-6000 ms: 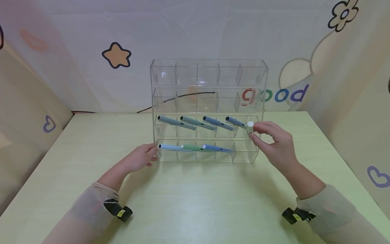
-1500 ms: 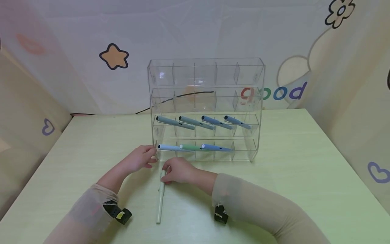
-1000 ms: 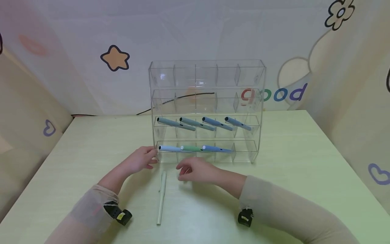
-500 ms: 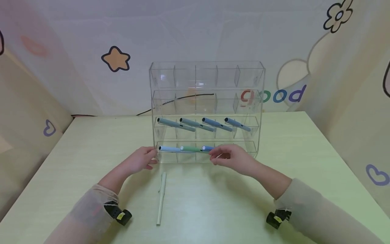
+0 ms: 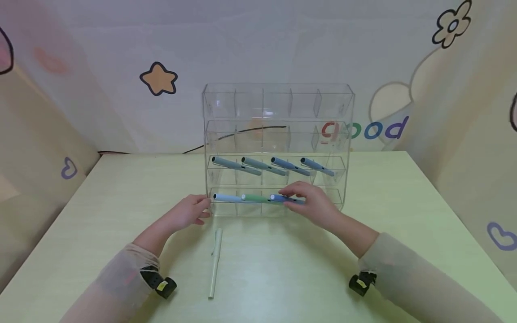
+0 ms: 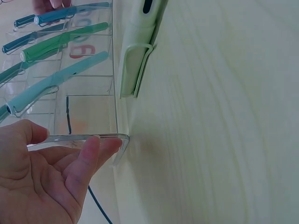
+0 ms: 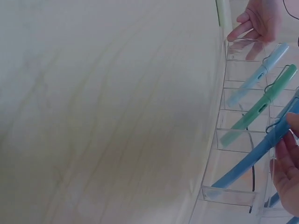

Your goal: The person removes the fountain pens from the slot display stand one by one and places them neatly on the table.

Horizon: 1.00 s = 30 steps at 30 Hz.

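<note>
A clear acrylic pen rack (image 5: pixel 278 93) with stepped tiers stands upright on the table. My left hand (image 5: pixel 187 213) holds its lower left side panel, thumb on one face and fingers on the other in the left wrist view. On the bottom tier lie a light blue pen (image 5: pixel 226 198), a green pen (image 5: pixel 256 198) and a blue pen (image 7: pixel 243 165). My right hand (image 5: pixel 317 206) pinches that blue pen near its cap, the pen still in its slot. Flat on the table in front of the rack's left end rests a pale green pen (image 5: pixel 216 262), its clip facing left.
Teal and blue pens (image 5: pixel 236 165) lean in the tier above, filling all but its rightmost slot. The two upper tiers hold no pens. Behind the table (image 5: pixel 291 278) hangs a printed cloth backdrop (image 5: pixel 258 45), with cloth at both sides too.
My right hand set the pale green pen, earlier held at the third tier's right end, on the table, let go, moved right and took hold of the blue pen. The left hand stayed put.
</note>
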Motion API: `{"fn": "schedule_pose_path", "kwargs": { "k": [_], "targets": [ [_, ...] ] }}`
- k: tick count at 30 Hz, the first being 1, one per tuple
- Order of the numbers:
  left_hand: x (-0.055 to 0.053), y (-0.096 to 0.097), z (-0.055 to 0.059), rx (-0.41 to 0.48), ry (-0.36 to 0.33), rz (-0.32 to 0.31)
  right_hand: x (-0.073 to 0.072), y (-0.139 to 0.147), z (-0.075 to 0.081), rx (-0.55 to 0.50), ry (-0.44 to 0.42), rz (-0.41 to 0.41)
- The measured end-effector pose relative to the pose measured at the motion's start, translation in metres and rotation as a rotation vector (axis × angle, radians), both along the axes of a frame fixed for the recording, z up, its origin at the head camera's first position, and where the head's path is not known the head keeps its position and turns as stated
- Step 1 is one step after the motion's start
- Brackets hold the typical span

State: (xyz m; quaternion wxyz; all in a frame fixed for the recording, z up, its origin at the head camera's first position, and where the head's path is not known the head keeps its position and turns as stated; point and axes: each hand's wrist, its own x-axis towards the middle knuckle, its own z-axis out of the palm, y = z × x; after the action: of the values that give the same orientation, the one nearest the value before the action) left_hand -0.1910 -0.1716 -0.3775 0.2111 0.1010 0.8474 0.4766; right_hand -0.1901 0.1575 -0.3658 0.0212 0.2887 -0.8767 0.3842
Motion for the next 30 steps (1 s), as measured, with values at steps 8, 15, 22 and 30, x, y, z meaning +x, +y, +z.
{"fn": "schedule_pose_path", "kwargs": {
  "k": [8,15,22,30],
  "targets": [
    [0.0,0.002,0.002,-0.01,0.003,-0.003,-0.002,-0.003,-0.001,0.079,0.133,0.021],
    [0.0,0.001,0.0,-0.009,0.001,-0.002,0.0,0.0,0.001,0.069,0.178,-0.022],
    [0.0,0.001,0.0,-0.005,0.004,-0.002,0.003,0.006,0.006,0.019,0.185,-0.071],
    [0.001,0.0,0.0,-0.001,0.012,-0.006,0.012,0.005,0.023,-0.145,0.154,-0.091]
  ]
}}
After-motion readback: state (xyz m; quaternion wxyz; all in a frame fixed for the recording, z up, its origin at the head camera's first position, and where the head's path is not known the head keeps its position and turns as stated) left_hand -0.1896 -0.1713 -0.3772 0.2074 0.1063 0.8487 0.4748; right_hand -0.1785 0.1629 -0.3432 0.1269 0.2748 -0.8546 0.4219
